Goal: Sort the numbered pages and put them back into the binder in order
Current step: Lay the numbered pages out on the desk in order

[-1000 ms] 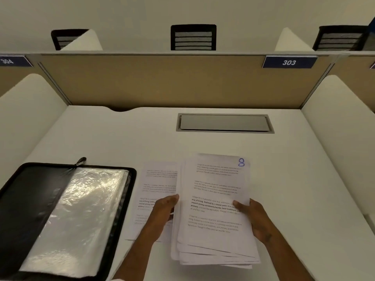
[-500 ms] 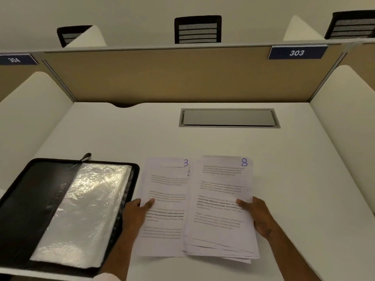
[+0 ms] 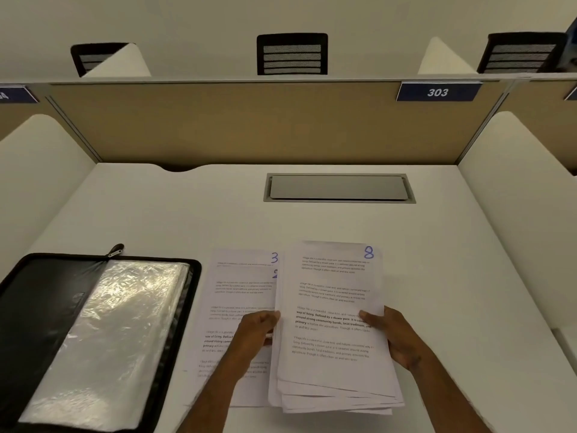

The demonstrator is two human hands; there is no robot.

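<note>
A stack of printed pages [image 3: 334, 370], with the sheet marked 8 on top, sits at the desk's near middle. My right hand [image 3: 398, 337] grips its right edge, thumb on top. My left hand [image 3: 257, 334] holds its left edge, fingers tucked under. Left of the stack, a page marked 3 [image 3: 240, 260] lies flat on the desk. Another sheet [image 3: 237, 295] lies over it, slightly lower, showing part of a blue 2. The black zip binder [image 3: 40, 307] lies open at the near left, its clear plastic sleeves [image 3: 118, 332] facing up.
White side dividers [image 3: 515, 198] and a tan back panel [image 3: 265, 120] enclose the white desk [image 3: 175, 214]. A grey cable hatch [image 3: 338, 187] is set into the desk at the back. Black chair backs [image 3: 292, 54] show beyond the panel.
My left hand left page 3 and came back to the stack's left edge. A sheet with a partial 2 now lies over page 3. The stack is lifted slightly.
</note>
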